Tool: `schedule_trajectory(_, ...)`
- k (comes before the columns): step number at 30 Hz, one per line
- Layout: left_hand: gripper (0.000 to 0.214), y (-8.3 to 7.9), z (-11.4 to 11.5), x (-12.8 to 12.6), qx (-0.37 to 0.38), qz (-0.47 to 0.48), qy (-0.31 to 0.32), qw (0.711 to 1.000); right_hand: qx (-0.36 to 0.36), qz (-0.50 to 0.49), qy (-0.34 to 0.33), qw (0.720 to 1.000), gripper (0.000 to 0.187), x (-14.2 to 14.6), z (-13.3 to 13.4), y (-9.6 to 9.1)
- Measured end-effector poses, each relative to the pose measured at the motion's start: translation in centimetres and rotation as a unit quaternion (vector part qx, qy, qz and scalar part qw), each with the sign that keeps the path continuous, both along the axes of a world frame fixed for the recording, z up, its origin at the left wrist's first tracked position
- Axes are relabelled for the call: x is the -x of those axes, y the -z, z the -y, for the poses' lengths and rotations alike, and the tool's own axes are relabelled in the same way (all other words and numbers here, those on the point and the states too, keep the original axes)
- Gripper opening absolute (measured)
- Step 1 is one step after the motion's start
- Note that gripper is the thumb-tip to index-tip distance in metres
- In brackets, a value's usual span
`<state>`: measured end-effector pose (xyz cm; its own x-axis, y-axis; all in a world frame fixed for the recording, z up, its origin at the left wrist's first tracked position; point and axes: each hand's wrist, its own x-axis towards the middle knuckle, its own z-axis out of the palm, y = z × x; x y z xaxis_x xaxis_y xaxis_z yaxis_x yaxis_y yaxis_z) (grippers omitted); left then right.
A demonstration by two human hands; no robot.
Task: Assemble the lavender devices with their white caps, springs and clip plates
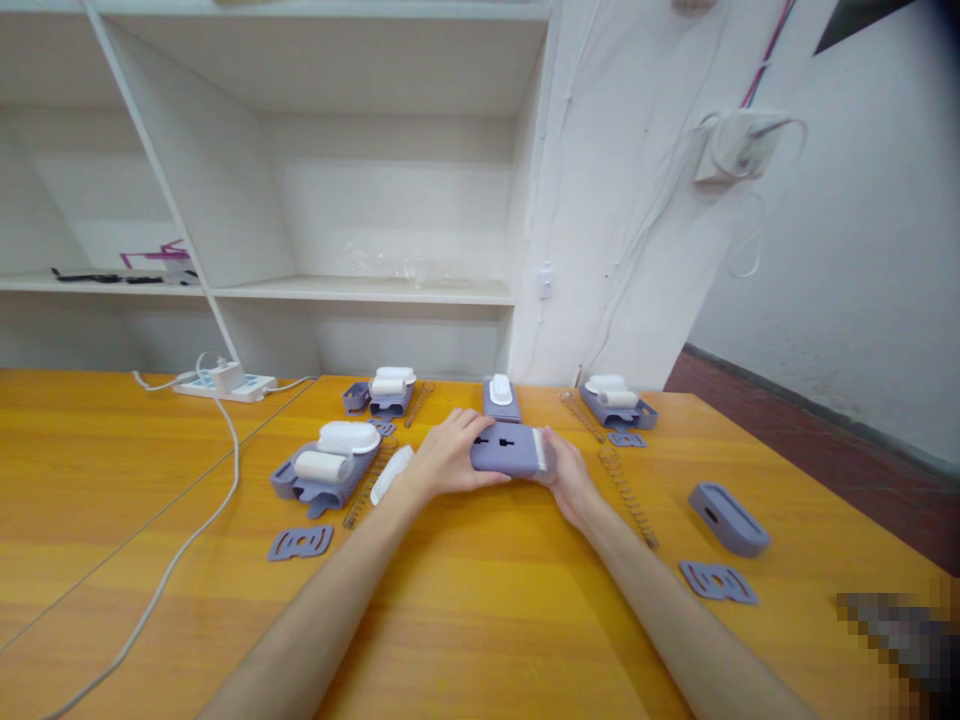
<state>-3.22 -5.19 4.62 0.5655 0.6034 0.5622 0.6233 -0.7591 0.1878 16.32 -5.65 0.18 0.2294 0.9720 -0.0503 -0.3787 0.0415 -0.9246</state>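
Both hands hold a purple-grey plastic housing [504,452] just above the table. Two dark keyhole-like slots show on its face, and a whitish band runs near its right end. My left hand [454,455] grips the left end, thumb below and fingers over the top. My right hand [568,478] closes around the right end; its fingers are partly hidden behind the housing. Left of my left hand lies a long white plastic piece [391,474] beside a coil spring [367,490]. Another coil spring [628,497] lies right of my right hand. Behind the housing stands a purple-grey part with a white oval top [501,390].
Purple-grey sets with white parts stand at left [330,465], back left [391,390] and back right [619,400]. Slotted plates [300,542] [718,582] and an oval cover [729,518] lie nearer. A power strip [229,382] trails a white cable. White shelves [375,290] rise behind the wooden table.
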Motion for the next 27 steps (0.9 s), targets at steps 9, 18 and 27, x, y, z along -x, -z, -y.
schedule_trajectory(9,0.071,1.7,0.6,-0.4,-0.029,-0.006,-0.011,0.999,-0.075,0.152,0.039,0.985,0.042,-0.1,-0.3,1.0)
schedule_trajectory(18,0.072,3.5,0.5,0.0,-0.053,0.001,-0.015,0.998,-0.114,0.266,0.033,0.957,0.040,0.4,0.4,0.3)
schedule_trajectory(27,0.073,3.7,0.4,-0.1,-0.063,0.003,-0.005,0.998,-0.104,0.253,0.038,0.961,0.040,0.7,0.7,0.2)
